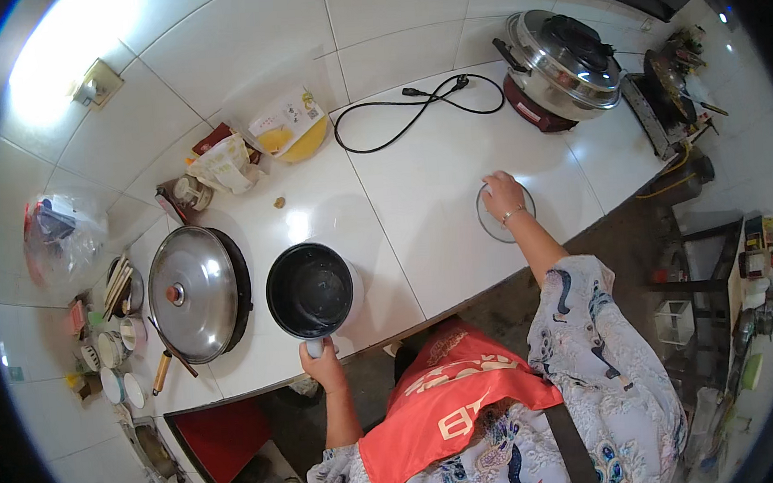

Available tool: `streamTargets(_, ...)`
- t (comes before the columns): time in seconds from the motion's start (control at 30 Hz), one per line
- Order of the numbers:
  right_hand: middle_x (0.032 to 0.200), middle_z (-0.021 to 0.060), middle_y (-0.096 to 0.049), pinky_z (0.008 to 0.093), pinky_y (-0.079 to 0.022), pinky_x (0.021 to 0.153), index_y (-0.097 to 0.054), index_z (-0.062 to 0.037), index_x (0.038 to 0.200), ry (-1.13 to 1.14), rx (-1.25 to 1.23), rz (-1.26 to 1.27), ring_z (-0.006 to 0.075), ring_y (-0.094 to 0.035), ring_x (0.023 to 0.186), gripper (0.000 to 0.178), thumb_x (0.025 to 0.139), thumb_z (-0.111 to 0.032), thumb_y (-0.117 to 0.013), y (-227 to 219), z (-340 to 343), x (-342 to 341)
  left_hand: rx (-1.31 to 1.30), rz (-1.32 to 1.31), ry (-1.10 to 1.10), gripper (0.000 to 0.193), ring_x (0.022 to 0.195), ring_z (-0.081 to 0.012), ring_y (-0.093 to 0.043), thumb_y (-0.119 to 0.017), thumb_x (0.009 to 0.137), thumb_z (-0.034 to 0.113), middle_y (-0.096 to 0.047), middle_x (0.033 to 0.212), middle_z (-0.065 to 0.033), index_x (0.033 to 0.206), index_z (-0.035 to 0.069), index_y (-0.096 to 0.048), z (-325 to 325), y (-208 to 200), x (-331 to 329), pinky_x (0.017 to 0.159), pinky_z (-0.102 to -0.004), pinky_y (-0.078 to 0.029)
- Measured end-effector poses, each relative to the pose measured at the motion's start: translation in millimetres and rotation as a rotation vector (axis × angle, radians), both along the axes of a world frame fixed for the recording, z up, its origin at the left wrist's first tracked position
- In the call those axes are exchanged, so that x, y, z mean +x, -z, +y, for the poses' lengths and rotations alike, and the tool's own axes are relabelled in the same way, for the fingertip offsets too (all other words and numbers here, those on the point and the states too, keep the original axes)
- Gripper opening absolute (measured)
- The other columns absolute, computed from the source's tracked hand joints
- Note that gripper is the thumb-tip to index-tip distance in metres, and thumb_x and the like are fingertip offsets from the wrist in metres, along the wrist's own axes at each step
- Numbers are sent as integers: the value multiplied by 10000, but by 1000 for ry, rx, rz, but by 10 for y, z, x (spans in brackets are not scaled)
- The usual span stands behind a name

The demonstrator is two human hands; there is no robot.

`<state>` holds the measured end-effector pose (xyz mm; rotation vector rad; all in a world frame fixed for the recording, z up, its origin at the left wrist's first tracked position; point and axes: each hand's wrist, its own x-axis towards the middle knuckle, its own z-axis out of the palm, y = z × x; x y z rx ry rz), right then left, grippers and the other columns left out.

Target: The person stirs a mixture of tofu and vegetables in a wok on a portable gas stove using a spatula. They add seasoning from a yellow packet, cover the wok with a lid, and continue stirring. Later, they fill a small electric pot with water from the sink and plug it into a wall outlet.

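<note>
My left hand (pixel 325 369) is closed round the pale handle of a small electric pot (pixel 310 290), white outside with a dark inner coating. The pot stands on the white tiled counter near its front edge, and I see nothing but its dark bottom inside. Over to the right, my right hand (pixel 501 195) grips the middle of a round glass lid (pixel 520 227) at the counter's front. Its fingers are bent down over the lid and hide the knob. Whether the lid rests on the tiles or is slightly raised, I cannot tell.
A black power cord (pixel 378 103) lies looped at the back. A steel cooker (pixel 562 67) stands at the back right. Left of the pot is a wok with a domed lid (pixel 193 293), with a wooden-handled tool (pixel 162 372) beside it. Food bags (pixel 287 128) lean against the wall.
</note>
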<state>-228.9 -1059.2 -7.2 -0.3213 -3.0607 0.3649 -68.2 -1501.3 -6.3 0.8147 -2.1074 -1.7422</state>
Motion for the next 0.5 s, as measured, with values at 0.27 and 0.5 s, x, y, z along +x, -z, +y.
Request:
streamTargets(0.27, 1027, 132, -618, 404, -458, 862, -655, -52, 961, -177, -212, 296, 327, -566, 972, 230, 797, -201, -594, 730, -142, -2247, -205, -33, -76, 237, 679, -137, -550, -631, 741, -23, -562, 845, -51, 964, -18, -551, 85, 373, 324, 559, -282, -490)
streamTargets(0.5, 1045, 149, -602, 417, -459, 869, -648, -65, 993, 18, 46, -46, 313, -555, 1026, 206, 845, -165, -546, 392, -222, -2877, -96, -74, -254, 234, 699, -127, -481, -683, 652, 24, -561, 739, -49, 849, -7, -561, 389, 212, 249, 645, -285, -435)
